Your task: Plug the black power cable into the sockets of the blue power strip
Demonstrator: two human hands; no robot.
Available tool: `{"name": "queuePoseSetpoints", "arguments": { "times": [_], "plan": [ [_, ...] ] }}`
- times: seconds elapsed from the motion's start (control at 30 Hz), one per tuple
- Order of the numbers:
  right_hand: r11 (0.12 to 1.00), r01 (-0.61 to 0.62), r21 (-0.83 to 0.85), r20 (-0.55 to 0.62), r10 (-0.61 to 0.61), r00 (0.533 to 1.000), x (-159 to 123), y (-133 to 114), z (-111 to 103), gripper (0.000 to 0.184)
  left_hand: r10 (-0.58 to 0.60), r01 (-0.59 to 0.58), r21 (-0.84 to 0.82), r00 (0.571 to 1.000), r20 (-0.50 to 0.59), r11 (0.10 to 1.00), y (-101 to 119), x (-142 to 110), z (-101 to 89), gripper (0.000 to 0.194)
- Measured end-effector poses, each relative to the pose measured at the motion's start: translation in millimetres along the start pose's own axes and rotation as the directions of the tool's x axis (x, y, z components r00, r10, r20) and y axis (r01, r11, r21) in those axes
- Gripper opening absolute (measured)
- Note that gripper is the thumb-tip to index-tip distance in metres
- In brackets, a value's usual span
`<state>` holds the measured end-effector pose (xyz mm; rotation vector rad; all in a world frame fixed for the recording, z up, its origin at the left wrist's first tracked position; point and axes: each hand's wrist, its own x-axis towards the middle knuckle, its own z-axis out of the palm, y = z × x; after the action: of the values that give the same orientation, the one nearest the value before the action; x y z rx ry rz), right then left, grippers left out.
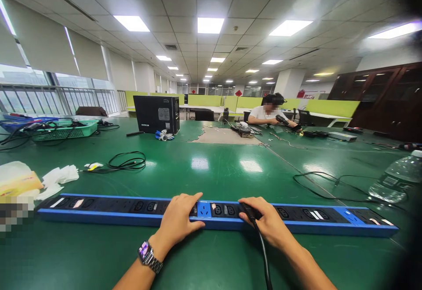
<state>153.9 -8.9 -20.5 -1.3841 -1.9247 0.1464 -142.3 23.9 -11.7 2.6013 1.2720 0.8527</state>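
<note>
1. The power strip, blue-edged with black socket panels, is laid lengthwise across the near part of the tabletop, with its ends toward the left and right edges.
2. By the left hand, the strip is spanned in a wide grip: the thumb is placed at its near side, the index finger is stretched along its far side, and a gap is left between them.
3. By the right hand, a black plug is held in a closed grip, pinched between thumb and fingers over the sockets. Whether it is seated cannot be told. Its black cord is run down toward the near edge.
4. Small pale stickers are seen near both strip ends; their writing is too small to be read.
5. A watch with a lit screen is worn on the left wrist; no brand can be made out.
6. Toward the right edge, a clear bottle is seen, its label unreadable.
7. Near the far edge, a black computer case is stood, marked with an illegible grey label.
</note>
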Motion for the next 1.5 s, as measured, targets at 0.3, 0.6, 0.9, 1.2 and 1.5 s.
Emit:
{"name": "queuePoseSetpoints", "arguments": {
  "times": [0.3, 0.6, 0.9, 1.2, 1.5],
  "plan": [
    [0.983, -0.127, -0.131, 0.085, 0.138, 0.987, -7.7, 0.9, -2.5, 0.074, 0.055, -0.057, -0.050, 0.998, -0.034, 0.997, 18.0, 0.9, 5.4, 0.057],
    [0.908, -0.196, -0.371, 0.065, 0.235, 0.970, -12.8, 5.0, -4.3, 0.064, 0.175, -0.168, -0.106, 0.983, 0.061, 0.980, 83.4, 33.2, 41.6, 0.052],
    [0.915, -0.172, -0.365, 0.037, 0.199, 0.979, -13.4, 1.6, -2.9, 0.051, 0.133, -0.129, -0.090, 0.990, 0.040, 0.988, 101.4, 57.6, 65.3, 0.032],
    [0.910, -0.212, -0.357, 0.042, 0.242, 0.969, -14.5, -0.8, -4.3, 0.069, -0.046, -0.068, -0.277, 0.922, -0.383, 0.958, 66.2, 49.9, 25.9, 0.029],
    [0.909, -0.233, -0.345, 0.047, 0.264, 0.963, -14.9, 6.9, -2.4, 0.072, -0.220, 0.131, -0.359, 0.951, -0.219, 0.924, -19.5, 2.2, -5.4, 0.034]
  ]
}}
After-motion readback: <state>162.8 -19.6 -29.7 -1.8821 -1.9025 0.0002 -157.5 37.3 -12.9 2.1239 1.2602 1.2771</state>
